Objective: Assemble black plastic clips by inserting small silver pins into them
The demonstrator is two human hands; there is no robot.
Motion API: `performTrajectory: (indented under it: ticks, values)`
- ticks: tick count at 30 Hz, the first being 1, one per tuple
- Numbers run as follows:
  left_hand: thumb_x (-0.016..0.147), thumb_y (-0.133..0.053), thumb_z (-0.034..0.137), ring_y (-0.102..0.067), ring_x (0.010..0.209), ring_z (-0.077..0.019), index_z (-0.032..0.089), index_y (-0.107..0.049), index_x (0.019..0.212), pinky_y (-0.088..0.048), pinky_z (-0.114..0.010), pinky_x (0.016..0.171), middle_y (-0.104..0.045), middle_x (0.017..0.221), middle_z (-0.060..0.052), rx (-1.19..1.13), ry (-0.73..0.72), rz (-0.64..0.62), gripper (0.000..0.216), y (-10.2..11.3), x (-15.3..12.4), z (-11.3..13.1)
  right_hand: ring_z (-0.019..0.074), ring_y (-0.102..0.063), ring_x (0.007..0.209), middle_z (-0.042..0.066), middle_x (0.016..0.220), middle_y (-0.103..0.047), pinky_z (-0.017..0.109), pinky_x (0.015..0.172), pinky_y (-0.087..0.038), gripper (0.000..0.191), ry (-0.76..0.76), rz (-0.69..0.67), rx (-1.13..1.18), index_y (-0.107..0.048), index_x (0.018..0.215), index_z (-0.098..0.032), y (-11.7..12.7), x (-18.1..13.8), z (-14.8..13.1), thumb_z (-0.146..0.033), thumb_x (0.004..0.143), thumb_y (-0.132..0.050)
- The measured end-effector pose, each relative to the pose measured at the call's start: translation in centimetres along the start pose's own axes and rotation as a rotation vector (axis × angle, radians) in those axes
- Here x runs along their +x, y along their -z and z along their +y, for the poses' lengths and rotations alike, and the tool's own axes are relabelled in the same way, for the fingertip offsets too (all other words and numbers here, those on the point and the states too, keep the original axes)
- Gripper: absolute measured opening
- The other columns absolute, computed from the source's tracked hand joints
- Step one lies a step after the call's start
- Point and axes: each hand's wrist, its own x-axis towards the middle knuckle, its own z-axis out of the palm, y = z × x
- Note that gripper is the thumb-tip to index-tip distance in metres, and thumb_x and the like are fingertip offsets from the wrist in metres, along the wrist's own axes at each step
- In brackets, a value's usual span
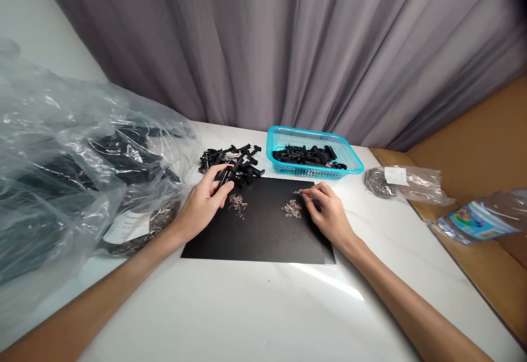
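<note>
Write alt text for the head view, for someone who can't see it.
A person's left hand holds a black part beside a heap of similar parts, while the right hand is at small metal pieces on a black sheet. Behind the sheet, a blue basket holds more black parts.

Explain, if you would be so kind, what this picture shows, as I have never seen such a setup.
There is no machine here: a person works with two bare hands, filmed by a camera worn on the head, looking forward and down. On the white table lies a black sheet bearing two small piles of metal pieces. Farther back are a heap of black parts and a blue basket holding similar ones. The left hand holds at least one black part; the right hand has its fingertips near the right-hand pile, but whether they grip a piece is too small to tell.
</note>
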Motion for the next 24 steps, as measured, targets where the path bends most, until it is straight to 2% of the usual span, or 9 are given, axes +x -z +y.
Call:
performTrajectory:
  ticks: [4, 9, 13, 15, 18, 21, 24]
  values:
    - [0.096, -0.055, 0.042, -0.043, 0.055, -0.0136, 0.027, -0.055, 0.140, -0.038, -0.027, 0.063, -0.038, 0.055, 0.009, -0.026, -0.020, -0.091, 0.046, -0.2, -0.6, 0.6, 0.0221, -0.066, 0.087, 0.008, 0.095, -0.064, 0.037, 0.077, -0.057, 0.020, 0.036, -0.042, 0.044, -0.073, 0.104, -0.021, 0.2, -0.2, -0.9, -0.027, 0.103, -0.054]
    - [0.093, -0.061, 0.045, -0.050, 0.061, -0.0141, 0.024, -0.055, 0.133, -0.040, -0.027, 0.064, -0.046, 0.060, 0.008, -0.109, 0.026, -0.135, 0.046, -0.7, -0.8, 1.1, 0.0214, -0.066, 0.086, 0.008, 0.097, -0.064, 0.037, 0.080, -0.056, 0.022, 0.117, -0.141, -0.010, -0.071, 0.108, -0.020, 0.5, -0.6, -2.1, -0.026, 0.105, -0.050]
    - [0.089, -0.069, 0.048, -0.057, 0.073, -0.0144, 0.027, -0.048, 0.139, -0.046, -0.028, 0.071, -0.059, 0.079, 0.004, -0.246, 0.081, -0.244, 0.058, -1.1, -0.9, 0.9, 0.0205, -0.065, 0.083, 0.007, 0.094, -0.065, 0.036, 0.078, -0.055, 0.021, 0.042, -0.246, 0.007, -0.072, 0.107, -0.020, 2.3, 0.3, -1.7, -0.029, 0.104, -0.053]
    - [0.087, -0.074, 0.045, -0.062, 0.082, -0.0150, 0.029, -0.042, 0.143, -0.049, -0.030, 0.079, -0.062, 0.089, 0.003, -0.335, 0.063, -0.330, 0.067, -1.4, -1.0, 0.4, 0.0193, -0.062, 0.079, 0.007, 0.095, -0.067, 0.035, 0.074, -0.054, 0.020, -0.016, -0.339, 0.029, -0.074, 0.107, -0.021, 3.5, 0.9, -1.3, -0.032, 0.103, -0.058]
    - [0.083, -0.078, 0.040, -0.065, 0.090, -0.0173, 0.028, -0.036, 0.144, -0.052, -0.036, 0.087, -0.063, 0.097, 0.001, -0.381, 0.006, -0.445, 0.075, -1.9, -1.0, -0.4, 0.0184, -0.059, 0.075, 0.007, 0.098, -0.067, 0.035, 0.073, -0.054, 0.021, -0.068, -0.385, 0.034, -0.074, 0.113, -0.022, 4.8, 1.4, -0.6, -0.035, 0.100, -0.063]
    - [0.087, -0.074, 0.040, -0.064, 0.089, -0.0173, 0.027, -0.037, 0.142, -0.051, -0.035, 0.081, -0.066, 0.100, -0.002, -0.313, -0.034, -0.479, 0.068, -2.0, -1.1, -0.6, 0.0193, -0.060, 0.080, 0.007, 0.101, -0.064, 0.038, 0.077, -0.056, 0.025, -0.055, -0.412, 0.026, -0.073, 0.119, -0.024, 5.1, 1.4, -0.2, -0.036, 0.100, -0.063]
    - [0.087, -0.075, 0.043, -0.061, 0.081, -0.0154, 0.028, -0.040, 0.139, -0.049, -0.031, 0.073, -0.068, 0.097, 0.000, -0.225, -0.075, -0.467, 0.064, -1.9, -1.2, -0.4, 0.0215, -0.063, 0.089, 0.010, 0.117, -0.058, 0.041, 0.084, -0.058, 0.034, -0.016, -0.357, -0.031, -0.067, 0.136, -0.029, 4.6, 1.1, 0.0, -0.035, 0.103, -0.057]
